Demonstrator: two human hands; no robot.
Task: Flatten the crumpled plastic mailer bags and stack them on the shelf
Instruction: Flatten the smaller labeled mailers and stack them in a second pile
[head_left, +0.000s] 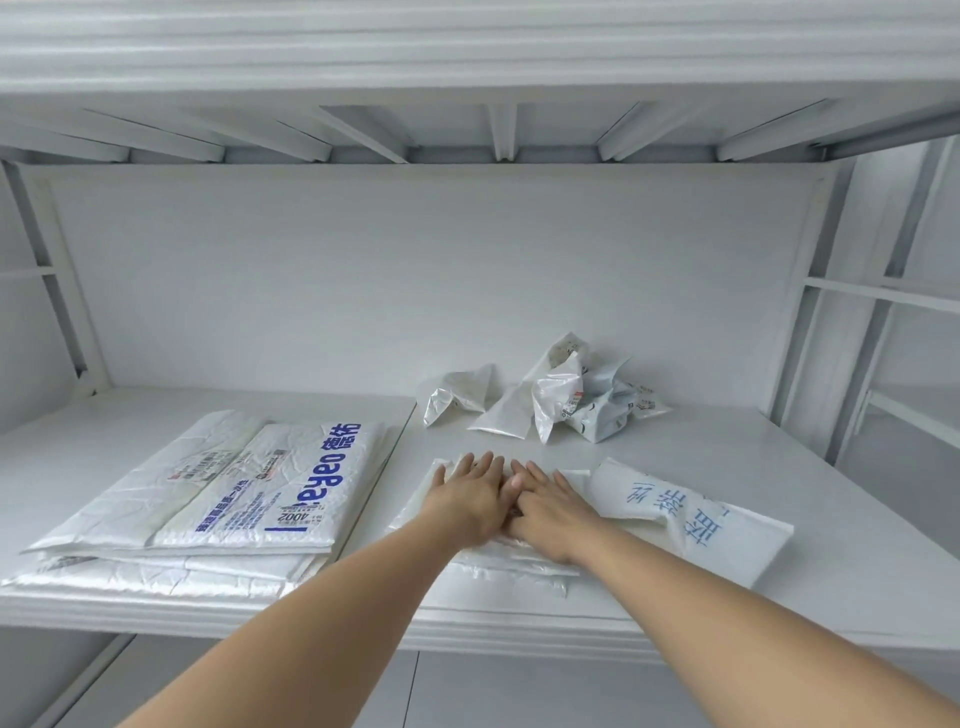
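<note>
A white mailer bag with blue characters lies on the white shelf, partly flat, its right part folded over. My left hand and my right hand rest palm down on its left part, side by side, fingers spread and touching each other. A stack of flattened mailer bags with blue print sits at the left of the shelf. Behind my hands lies a pile of crumpled mailer bags, and a smaller crumpled bag lies to its left.
The shelf has a white back wall and a slatted shelf above. White metal uprights frame the right side and others the left. The shelf's front edge runs under my forearms.
</note>
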